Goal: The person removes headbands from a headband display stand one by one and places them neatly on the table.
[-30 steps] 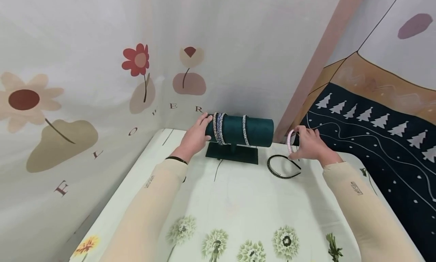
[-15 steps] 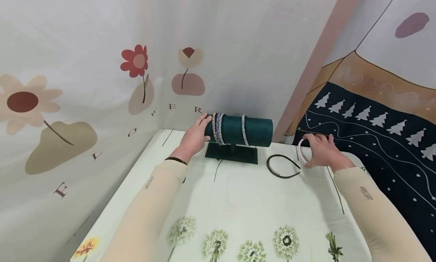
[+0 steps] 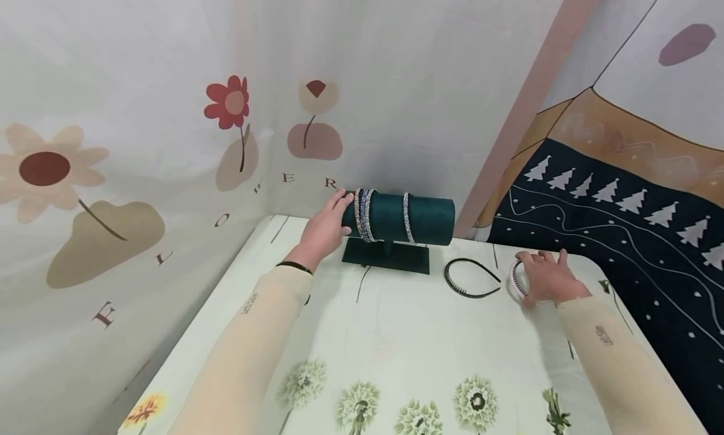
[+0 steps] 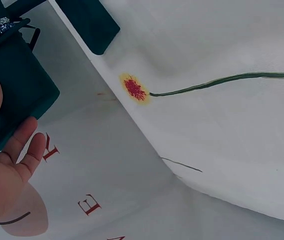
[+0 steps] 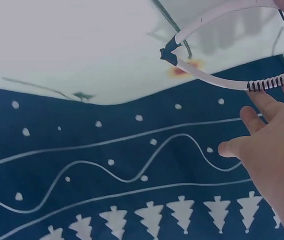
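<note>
A dark green cylindrical stand [image 3: 430, 218] carries several glittery headbands [image 3: 365, 215] near its left end and one silvery headband [image 3: 408, 218] further right. My left hand [image 3: 323, 232] grips the stand's left end; in the left wrist view that hand [image 4: 4, 175] has its thumb and fingers around the green end [image 4: 37, 90]. My right hand [image 3: 550, 281] holds a pale pink toothed headband [image 3: 517, 280] over the table's right side. The right wrist view shows the pink headband [image 5: 216, 81] with dark tips, the fingers of my right hand [image 5: 276, 145] against it.
A black toothed headband [image 3: 465, 293] lies on the white flowered tablecloth [image 3: 396, 334], right of the stand's flat base [image 3: 386, 256]. Behind the table hangs a pale curtain [image 3: 407, 108] with flower prints. Dark blue fabric with white trees [image 3: 622, 234] hangs at the right.
My right hand has moved right and towards the front with the pink headband, away from the stand and the black headband. My left hand has stayed on the stand's end.
</note>
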{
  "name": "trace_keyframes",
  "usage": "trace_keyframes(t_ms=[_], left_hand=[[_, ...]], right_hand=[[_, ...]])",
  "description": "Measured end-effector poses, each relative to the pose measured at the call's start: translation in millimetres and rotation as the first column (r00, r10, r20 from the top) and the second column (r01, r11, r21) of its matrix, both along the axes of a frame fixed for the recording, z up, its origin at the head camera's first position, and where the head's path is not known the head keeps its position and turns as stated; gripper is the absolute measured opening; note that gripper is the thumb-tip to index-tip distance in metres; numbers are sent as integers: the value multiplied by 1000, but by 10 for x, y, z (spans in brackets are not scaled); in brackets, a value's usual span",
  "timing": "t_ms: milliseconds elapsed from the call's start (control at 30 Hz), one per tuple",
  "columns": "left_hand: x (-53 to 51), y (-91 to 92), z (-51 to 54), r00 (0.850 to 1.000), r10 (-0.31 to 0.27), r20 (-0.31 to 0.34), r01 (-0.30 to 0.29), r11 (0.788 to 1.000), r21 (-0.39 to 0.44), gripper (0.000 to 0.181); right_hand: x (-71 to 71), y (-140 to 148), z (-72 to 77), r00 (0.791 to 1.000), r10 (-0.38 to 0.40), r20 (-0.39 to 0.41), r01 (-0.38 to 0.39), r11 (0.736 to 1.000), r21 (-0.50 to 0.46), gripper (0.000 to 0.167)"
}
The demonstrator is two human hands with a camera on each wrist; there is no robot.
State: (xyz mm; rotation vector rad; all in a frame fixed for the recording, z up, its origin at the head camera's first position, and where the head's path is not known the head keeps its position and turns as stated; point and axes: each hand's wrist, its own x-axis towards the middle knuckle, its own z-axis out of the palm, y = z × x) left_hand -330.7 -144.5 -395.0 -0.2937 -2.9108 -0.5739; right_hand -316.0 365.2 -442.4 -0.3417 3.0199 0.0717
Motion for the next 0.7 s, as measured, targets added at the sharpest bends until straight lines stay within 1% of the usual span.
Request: trace_keyframes(t_ms=[133,233,433,700], left_hand=[[-12,4,-13,1000,0,-3,0,1000,-3,82],[-22,12,-22,1000,0,3,0,1000,-5,82],[-18,21,-31,1000,-3,-3,3,1000,-4,81],[-4,5,-35,1000,-8,-17,8,1000,-8,82]], right_hand=[[12,21,-76,1000,4,3,-4,1000,-6,119],[0,26,-125,1000,2,2,-2,1000,10,121],[-11,27,-133,1000,-12,-4,13,999,31,123],[7,-49,-157,1000,-29,11,28,999,43,122]])
